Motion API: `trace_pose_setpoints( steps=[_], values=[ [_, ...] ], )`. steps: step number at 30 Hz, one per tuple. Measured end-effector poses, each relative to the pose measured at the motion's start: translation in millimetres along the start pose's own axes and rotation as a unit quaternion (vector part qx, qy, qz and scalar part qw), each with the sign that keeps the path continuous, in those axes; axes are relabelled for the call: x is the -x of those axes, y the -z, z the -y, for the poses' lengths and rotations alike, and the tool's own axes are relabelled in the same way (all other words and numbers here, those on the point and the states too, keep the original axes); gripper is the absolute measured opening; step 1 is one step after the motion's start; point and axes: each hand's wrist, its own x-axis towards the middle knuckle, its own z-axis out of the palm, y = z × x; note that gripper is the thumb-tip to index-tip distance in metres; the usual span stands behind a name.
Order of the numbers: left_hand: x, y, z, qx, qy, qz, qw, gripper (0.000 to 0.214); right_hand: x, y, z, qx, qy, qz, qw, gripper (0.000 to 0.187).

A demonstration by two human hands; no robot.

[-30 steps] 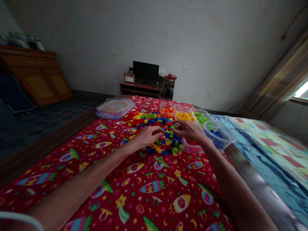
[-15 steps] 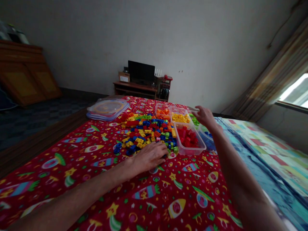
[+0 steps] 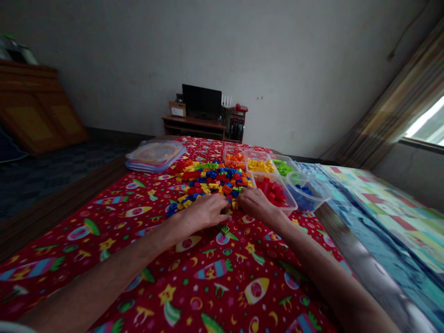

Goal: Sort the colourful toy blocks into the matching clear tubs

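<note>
My left hand [image 3: 210,210] rests at the near edge of a heap of mixed toy building bricks [image 3: 217,178], fingers curled; a bit of green shows by its fingertips, but what it holds is unclear. Close beside it, my right hand [image 3: 255,202] reaches down at the heap's right corner, fingers bent together and their tips hidden. A single green brick [image 3: 225,229] lies on the red patterned cloth just below the left hand. Right of the heap, a clear box of red bricks [image 3: 272,192] is partly covered by my right hand and wrist.
Further clear containers hold orange bricks [image 3: 235,160], yellow bricks [image 3: 261,166], green bricks [image 3: 282,167] and blue bricks [image 3: 305,192]. Stacked plastic lids [image 3: 156,155] lie at the back left. A bed with a patchwork cover [image 3: 378,194] adjoins the table's right side.
My right hand has come back from above the green bricks' container to the heap beside my left hand. The left hand has shifted slightly left, and a green brick shows below it.
</note>
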Motion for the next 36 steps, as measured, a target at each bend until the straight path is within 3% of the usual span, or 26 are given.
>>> trace_pose_setpoints(
  steps=[6, 12, 14, 17, 21, 25, 27, 29, 33, 36],
  values=[
    [-3, -2.8, -2, 0.008, -0.007, -0.026, 1.000, 0.010, 6, -18, 2, -0.009, 0.032, -0.044, 0.998, 0.026],
    [-12, -1.9, 12, 0.130, 0.081, -0.112, 0.982, 0.019, 4, -1, -1, -0.087, -0.015, -0.035, 0.995, 0.022],
    [-14, -2.7, 15, 0.195, 0.116, -0.135, 0.965, 0.027, 1, 3, -2, -0.159, -0.030, -0.074, 0.984, 0.020],
    [-18, -3.2, 15, 0.281, 0.149, -0.166, 0.934, 0.036, -4, 2, -1, -0.298, -0.035, -0.125, 0.946, 0.017],
    [-20, -1.9, 14, 0.410, 0.185, -0.166, 0.877, 0.051, -8, -2, -1, -0.420, 0.014, -0.114, 0.900, 0.027],
    [-21, -4.6, 17, 0.555, 0.196, -0.123, 0.799, 0.070, -5, -3, -2, -0.422, 0.067, -0.108, 0.898, 0.024],
    [-21, -7.1, 19, 0.585, 0.180, -0.107, 0.783, 0.072, -4, -3, -4, -0.394, 0.059, -0.124, 0.909, 0.017],
    [-20, -8.2, 22, 0.563, 0.164, -0.101, 0.804, 0.062, -2, -3, -10, -0.362, 0.047, -0.142, 0.920, 0.014],
    [-15, 0.0, 26, 0.399, 0.115, -0.105, 0.904, 0.033, 1, 5, -40, -0.278, -0.005, -0.178, 0.944, 0.013],
    [-9, 13.3, 21, 0.303, 0.046, -0.034, 0.951, 0.020, -2, 15, -84, -0.198, -0.094, -0.197, 0.956, 0.016]
  ],
)
